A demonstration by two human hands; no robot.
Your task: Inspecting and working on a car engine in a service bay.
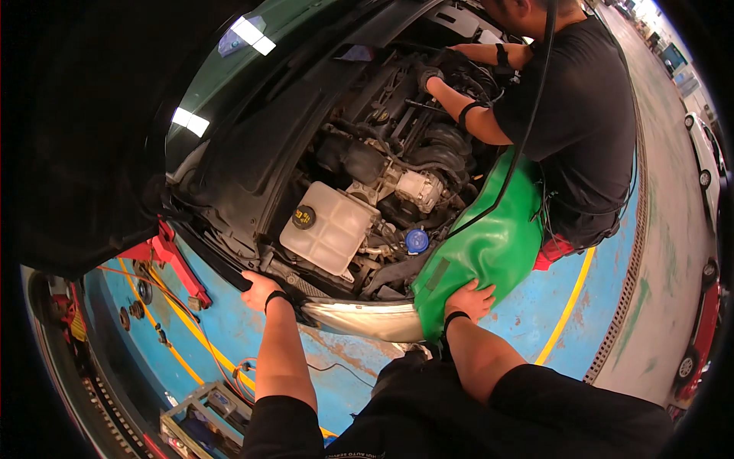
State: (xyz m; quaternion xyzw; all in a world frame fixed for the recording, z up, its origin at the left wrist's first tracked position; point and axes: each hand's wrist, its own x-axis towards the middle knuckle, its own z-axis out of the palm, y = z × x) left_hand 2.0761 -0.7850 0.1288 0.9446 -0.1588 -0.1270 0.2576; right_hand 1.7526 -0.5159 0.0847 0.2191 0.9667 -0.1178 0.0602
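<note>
My left hand (261, 291) rests on the car's fender edge (229, 262), beside the headlight; its fingers are only partly visible. Flat on a green fender cover (489, 229) lies my right hand (470, 301), fingers spread. The cover drapes over the car's front edge. Between my arms is the pale headlight (371, 319). Beyond it, in the open engine bay, sit a whitish coolant tank (329, 227) with a black cap (303, 217) and a blue reservoir cap (417, 241). Neither hand holds a loose part.
A co-worker (573, 99) in dark clothes leans over the engine (382, 145) at the far right, gloved hand inside. A black prop rod (527, 130) slants across. Red lift arm (172, 256), orange hose (202, 329) and a tool cart (206, 417) are at left. Parked cars stand far right.
</note>
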